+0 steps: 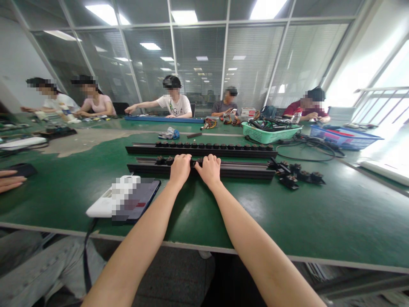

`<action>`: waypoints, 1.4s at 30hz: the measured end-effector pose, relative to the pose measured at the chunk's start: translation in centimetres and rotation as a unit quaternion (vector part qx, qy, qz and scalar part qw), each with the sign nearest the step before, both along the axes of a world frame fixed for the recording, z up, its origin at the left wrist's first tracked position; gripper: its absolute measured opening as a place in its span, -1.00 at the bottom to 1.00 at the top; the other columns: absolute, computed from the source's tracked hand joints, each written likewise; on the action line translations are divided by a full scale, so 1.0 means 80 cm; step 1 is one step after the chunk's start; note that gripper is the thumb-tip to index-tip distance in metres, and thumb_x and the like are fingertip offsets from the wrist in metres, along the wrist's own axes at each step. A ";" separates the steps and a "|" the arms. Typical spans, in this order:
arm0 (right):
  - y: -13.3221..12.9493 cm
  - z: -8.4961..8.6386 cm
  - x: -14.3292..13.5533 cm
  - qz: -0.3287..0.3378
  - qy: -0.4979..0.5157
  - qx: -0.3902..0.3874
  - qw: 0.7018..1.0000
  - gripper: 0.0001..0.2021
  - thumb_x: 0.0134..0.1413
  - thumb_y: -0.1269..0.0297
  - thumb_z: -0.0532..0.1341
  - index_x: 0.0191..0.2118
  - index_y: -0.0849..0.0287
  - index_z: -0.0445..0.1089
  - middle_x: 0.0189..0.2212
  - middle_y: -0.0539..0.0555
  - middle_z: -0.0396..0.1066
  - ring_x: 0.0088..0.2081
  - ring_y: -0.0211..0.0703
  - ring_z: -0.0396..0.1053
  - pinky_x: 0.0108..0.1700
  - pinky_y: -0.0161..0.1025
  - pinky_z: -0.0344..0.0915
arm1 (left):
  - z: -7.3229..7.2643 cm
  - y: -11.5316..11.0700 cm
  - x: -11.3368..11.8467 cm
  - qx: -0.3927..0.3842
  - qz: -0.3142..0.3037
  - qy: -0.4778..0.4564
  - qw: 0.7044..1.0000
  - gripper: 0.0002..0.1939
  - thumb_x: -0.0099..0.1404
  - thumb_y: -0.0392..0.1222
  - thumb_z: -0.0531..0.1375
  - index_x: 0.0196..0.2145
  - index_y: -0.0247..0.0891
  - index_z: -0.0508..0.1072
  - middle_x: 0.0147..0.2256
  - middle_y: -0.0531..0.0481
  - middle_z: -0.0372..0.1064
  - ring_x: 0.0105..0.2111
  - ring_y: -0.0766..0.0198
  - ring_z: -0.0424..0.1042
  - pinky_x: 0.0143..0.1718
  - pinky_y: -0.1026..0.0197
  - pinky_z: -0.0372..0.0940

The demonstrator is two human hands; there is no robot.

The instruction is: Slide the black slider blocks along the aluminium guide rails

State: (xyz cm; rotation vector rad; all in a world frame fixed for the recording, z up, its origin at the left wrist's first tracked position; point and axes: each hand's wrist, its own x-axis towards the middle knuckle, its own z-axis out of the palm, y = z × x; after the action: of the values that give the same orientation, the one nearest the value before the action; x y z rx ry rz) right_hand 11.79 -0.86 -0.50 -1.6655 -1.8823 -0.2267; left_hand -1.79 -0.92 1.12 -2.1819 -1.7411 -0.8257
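A long black rail (pixel 246 170) lies crosswise on the green table in front of me. Small black modules with round, coppery tops (pixel 160 160) sit in its left part. My left hand (pixel 180 168) is closed at the rail's middle, fingers curled over its far side. Close beside it, my right hand (pixel 209 168) is closed too, its thumb pointing left. A black module (pixel 200 160) shows between the two hands, partly hidden by the fingers. Behind lies a second black rail (pixel 204 150), lined with several such modules.
Several loose black modules (pixel 289 172) lie at the rail's right end. A phone (pixel 150 200) and a white device (pixel 100 204) lie left of my arms. A green basket (pixel 268 134) holds cables; a blue basket (pixel 348 138) stands farther right. Another person's hand (pixel 11 181) rests at left.
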 end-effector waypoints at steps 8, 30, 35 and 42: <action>0.003 -0.005 0.000 -0.015 0.014 0.012 1.000 -0.63 0.34 0.06 0.14 -0.10 0.29 0.50 -0.08 0.33 0.45 0.01 0.16 0.31 0.10 0.01 0.14 | 0.002 -0.003 0.001 0.001 0.002 0.002 1.000 -0.60 0.51 -0.30 -0.07 0.06 -0.28 0.53 0.02 -0.18 0.52 0.05 0.02 0.39 0.02 0.08 0.35; 0.002 -0.008 -0.003 -0.041 0.054 0.016 0.998 -0.67 0.29 0.08 0.17 -0.12 0.29 0.49 -0.10 0.31 0.46 0.01 0.17 0.33 0.10 0.01 0.13 | 0.002 -0.004 0.002 0.005 -0.001 -0.003 1.000 -0.63 0.52 -0.30 -0.05 0.03 -0.30 0.53 0.01 -0.18 0.52 0.06 0.01 0.39 0.04 0.06 0.37; 0.003 -0.009 -0.003 -0.043 0.055 0.023 0.997 -0.67 0.28 0.10 0.18 -0.13 0.30 0.49 -0.11 0.32 0.46 0.00 0.17 0.33 0.09 0.02 0.15 | 0.001 -0.003 0.002 0.008 -0.001 -0.005 1.000 -0.63 0.51 -0.30 -0.04 0.03 -0.29 0.53 0.01 -0.18 0.53 0.05 0.01 0.40 0.04 0.07 0.37; 0.004 -0.009 -0.003 -0.040 0.059 0.020 0.997 -0.69 0.28 0.11 0.18 -0.13 0.30 0.48 -0.10 0.32 0.45 0.00 0.16 0.32 0.09 0.01 0.14 | 0.000 -0.002 0.001 0.010 -0.002 -0.007 1.000 -0.62 0.51 -0.30 -0.05 0.04 -0.30 0.53 0.01 -0.19 0.53 0.05 0.00 0.40 0.02 0.06 0.38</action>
State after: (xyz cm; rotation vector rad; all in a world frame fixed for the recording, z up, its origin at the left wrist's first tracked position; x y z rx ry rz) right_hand 11.54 -0.51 -1.22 -1.6928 -1.7150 -0.1923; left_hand -1.70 -1.08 1.13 -2.1723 -1.7285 -0.8569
